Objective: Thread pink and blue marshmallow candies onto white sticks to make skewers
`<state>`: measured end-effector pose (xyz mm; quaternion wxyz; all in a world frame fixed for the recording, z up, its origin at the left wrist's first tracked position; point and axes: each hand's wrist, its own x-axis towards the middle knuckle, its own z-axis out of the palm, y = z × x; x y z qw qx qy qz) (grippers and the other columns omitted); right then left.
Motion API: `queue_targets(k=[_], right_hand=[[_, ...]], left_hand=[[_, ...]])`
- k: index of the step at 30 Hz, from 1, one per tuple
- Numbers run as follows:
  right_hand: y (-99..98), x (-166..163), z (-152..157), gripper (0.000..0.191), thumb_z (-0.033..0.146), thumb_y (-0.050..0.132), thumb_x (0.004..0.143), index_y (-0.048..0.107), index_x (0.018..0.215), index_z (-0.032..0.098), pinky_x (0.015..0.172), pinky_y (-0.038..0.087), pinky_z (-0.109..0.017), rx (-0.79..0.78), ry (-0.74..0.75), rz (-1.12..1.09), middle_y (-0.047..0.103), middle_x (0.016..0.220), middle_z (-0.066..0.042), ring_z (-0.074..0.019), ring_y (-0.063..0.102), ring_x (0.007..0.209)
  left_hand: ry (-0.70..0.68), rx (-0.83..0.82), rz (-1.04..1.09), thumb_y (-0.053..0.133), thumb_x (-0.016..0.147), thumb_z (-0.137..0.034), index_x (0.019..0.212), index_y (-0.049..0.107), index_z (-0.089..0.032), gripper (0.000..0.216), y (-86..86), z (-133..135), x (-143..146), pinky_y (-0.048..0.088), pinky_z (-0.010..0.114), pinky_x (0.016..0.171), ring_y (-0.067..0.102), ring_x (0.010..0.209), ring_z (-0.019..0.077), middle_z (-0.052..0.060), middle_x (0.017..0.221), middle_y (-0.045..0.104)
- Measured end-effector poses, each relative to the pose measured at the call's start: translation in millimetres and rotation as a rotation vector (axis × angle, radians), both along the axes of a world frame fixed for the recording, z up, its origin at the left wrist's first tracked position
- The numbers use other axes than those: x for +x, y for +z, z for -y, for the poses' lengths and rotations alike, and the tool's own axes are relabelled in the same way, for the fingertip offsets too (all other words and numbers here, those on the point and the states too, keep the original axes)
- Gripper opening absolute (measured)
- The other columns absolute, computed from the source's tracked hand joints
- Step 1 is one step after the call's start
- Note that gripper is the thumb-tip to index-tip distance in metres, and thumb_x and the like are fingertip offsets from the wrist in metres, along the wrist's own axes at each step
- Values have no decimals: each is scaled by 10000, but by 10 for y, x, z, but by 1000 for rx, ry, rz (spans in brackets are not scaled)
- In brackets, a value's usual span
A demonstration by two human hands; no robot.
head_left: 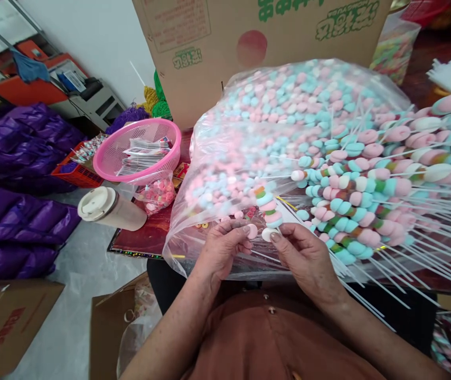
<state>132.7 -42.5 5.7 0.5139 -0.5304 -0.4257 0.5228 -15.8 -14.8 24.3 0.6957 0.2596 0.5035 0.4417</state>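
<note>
My left hand (225,245) pinches a round pink marshmallow (251,231) between thumb and fingertips. Close beside it, my right hand (307,261) grips a skewer of marshmallows (271,208) threaded in pink, blue, green and orange, with a white piece (269,235) under the thumb. Most of the stick is hidden by the fingers. Behind both hands lies a large clear plastic bag (178,227) full of loose pink, blue and white marshmallows. To the right, many finished-looking marshmallow skewers (352,211) are heaped, their white sticks pointing toward me.
A pink basket (104,169) with packets stands at the left, near a white-lidded cup (120,214) and a small bag of red-pink sweets (157,195). A tall cardboard box (225,63) rises behind. Purple bags (19,227) and a floor carton (15,322) lie left.
</note>
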Motion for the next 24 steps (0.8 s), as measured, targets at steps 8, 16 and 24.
queue_targets(k=[8, 16, 24], right_hand=[[89, -47, -20, 208, 377, 586, 757, 535, 733, 177, 380, 298, -177, -16, 166, -138, 484, 519, 65, -57, 374, 415], [80, -1, -42, 249, 426, 541, 770, 525, 742, 179, 412, 328, -191, -57, 131, -24, 503, 545, 54, -70, 391, 431], [196, 362, 343, 259, 230, 385, 869, 608, 752, 171, 507, 371, -222, 377, 281, 945, 622, 621, -9, -129, 562, 541]], left_hand=[[-62, -9, 198, 682, 673, -204, 794, 662, -118, 149, -15, 100, 96, 480, 209, 479, 560, 494, 90, 16, 605, 633], [9, 123, 102, 745, 585, -139, 830, 654, -139, 262, -34, 177, 166, 501, 278, 703, 619, 723, 139, 30, 801, 677], [246, 112, -32, 726, 535, -131, 804, 617, -139, 291, -60, 31, 45, 496, 251, 628, 590, 663, 114, 12, 766, 646]])
